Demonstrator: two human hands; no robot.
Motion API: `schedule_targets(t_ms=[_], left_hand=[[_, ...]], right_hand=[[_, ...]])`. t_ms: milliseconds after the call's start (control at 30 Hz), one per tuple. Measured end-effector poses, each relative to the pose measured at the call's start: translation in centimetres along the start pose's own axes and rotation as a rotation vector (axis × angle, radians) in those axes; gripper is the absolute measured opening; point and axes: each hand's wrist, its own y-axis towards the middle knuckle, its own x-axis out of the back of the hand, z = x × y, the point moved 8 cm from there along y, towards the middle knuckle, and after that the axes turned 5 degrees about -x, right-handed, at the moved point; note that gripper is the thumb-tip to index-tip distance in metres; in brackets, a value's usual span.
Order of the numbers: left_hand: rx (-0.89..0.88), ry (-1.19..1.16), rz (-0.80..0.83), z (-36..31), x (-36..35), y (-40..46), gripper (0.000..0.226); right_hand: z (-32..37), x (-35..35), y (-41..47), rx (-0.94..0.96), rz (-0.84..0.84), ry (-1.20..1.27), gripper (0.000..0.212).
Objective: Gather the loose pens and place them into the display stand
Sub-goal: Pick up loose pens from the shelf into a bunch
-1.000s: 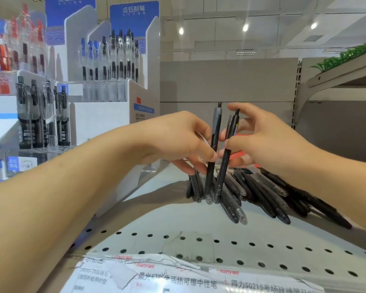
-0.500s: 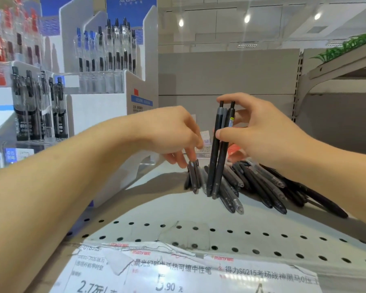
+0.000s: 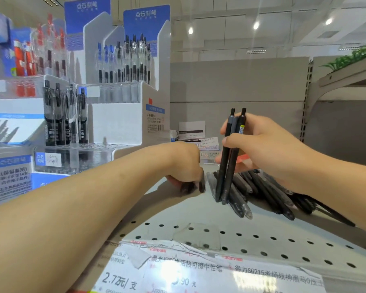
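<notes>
In my right hand (image 3: pixel 260 149) I grip two black pens (image 3: pixel 228 157), nearly upright, clicker ends up, tips down on the shelf (image 3: pixel 199 216). Just behind and under that hand lies the pile (image 3: pixel 268 191), long axes running away from me, tips toward me. My left hand (image 3: pixel 184 163), knuckles up beside the pile's left edge, curls onto a dark pen (image 3: pixel 201 183) there. The stand (image 3: pixel 123 121) rises well left of it.

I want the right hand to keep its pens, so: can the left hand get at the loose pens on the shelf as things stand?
Probably yes. The left hand is down at the near end of the loose pens, fingers curled on one; the right hand holds its pens upright beside it.
</notes>
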Motion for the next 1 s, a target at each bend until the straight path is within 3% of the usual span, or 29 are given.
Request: schedule_targets(t_ms=[67, 167, 267, 400, 467, 600, 767, 900, 1000], left_hand=[[-0.010, -0.031, -0.108, 0.1, 1.3, -0.2, 0.039], [-0.083, -0.499, -0.247, -0.2, 3.3, -0.5, 0.051], [-0.118, -0.845, -0.151, -0.9, 3.5, -1.2, 0.041], [-0.211, -0.890, -0.023, -2.2, 2.7, -1.9, 0.023], [-0.256, -0.866, 0.056, -2.9, 2.2, -2.2, 0.018], [-0.310, -0.756, 0.089, -3.2, 2.1, -2.2, 0.035], [-0.262, -0.720, -0.012, -2.3, 3.1, -1.9, 0.013], [-0.154, -0.071, -0.376, -0.7, 5.0, -1.5, 0.017], [-0.104, 0.094, -0.240, -0.3, 3.2, -1.0, 0.029]], right_hand=[[-0.5, 0.2, 0.2, -0.037, -0.013, 0.031, 0.010], [-1.1, 0.6, 0.4, -0.079, -0.039, 0.039, 0.010], [-1.4, 0.9, 0.5, -0.095, -0.058, 0.059, 0.011], [-1.5, 1.0, 0.7, -0.083, -0.073, 0.023, 0.009], [-1.4, 0.9, 0.7, -0.067, -0.059, 0.017, 0.007], [-1.0, 0.7, 0.6, -0.034, -0.037, -0.016, 0.006], [-1.0, 0.9, 0.6, -0.056, -0.045, -0.004, 0.006], [-1.0, 0.9, 0.5, -0.069, -0.053, -0.008, 0.005], [-0.7, 0.6, 0.4, -0.053, -0.042, -0.006, 0.006]])
